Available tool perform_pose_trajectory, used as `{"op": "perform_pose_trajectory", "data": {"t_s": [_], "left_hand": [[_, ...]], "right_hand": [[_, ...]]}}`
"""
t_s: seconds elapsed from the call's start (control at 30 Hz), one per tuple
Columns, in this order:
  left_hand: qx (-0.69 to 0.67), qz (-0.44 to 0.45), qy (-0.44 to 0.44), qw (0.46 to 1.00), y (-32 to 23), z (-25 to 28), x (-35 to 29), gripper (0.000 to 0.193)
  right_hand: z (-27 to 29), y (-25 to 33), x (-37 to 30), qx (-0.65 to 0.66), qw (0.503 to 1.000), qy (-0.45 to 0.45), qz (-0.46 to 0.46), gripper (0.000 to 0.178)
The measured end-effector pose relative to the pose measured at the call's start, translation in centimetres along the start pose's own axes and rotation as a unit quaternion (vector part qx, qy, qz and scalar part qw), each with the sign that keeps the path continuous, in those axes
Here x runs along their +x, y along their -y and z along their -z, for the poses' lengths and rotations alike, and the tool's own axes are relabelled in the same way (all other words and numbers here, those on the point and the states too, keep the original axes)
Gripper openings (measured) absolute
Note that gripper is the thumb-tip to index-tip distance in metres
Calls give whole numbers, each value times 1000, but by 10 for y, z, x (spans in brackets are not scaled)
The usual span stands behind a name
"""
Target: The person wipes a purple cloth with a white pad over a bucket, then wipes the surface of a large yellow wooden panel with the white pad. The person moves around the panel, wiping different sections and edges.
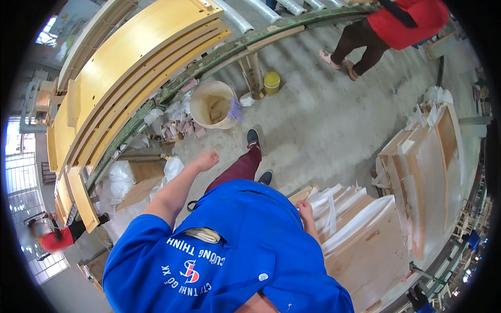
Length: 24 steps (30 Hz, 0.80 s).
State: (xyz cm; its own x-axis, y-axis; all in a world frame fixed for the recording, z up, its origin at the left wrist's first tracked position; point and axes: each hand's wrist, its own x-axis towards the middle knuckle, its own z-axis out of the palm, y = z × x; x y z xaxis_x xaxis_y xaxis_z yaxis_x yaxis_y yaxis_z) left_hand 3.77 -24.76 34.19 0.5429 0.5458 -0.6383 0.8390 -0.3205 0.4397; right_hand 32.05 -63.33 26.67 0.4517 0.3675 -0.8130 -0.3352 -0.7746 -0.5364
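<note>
Wooden panels point(368, 255) — set close together at right, white sheets point(360, 221) between, likely guarding faces from rubbing | right hand point(306, 209) just beside them, cannot tell finger state or contact | left hand point(207, 161) apparently empty — fingers curled together

Yellow boards point(141, 34) stacked on a green frame point(201, 69), rollers point(236, 16) farther along. On the floor point(313, 130), a yellow bucket point(271, 83) near a frame leg point(250, 73). Upper right, a person in red point(407, 25); far left, a second person point(56, 240).
</note>
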Motion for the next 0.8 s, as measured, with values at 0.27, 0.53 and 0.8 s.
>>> {"op": "perform_pose_trajectory", "data": {"t_s": [0.27,0.53,0.8], "left_hand": [[5,41,47,998,19,19,67,31],[133,-137,-6,982,-31,40,212,23],[-35,11,76,996,-36,-26,386,28]], "right_hand": [[55,103,78,11,995,-102,6,24],[-6,168,146,0,998,-61,18,21],[-108,199,222,12,995,94,19,20]]}}
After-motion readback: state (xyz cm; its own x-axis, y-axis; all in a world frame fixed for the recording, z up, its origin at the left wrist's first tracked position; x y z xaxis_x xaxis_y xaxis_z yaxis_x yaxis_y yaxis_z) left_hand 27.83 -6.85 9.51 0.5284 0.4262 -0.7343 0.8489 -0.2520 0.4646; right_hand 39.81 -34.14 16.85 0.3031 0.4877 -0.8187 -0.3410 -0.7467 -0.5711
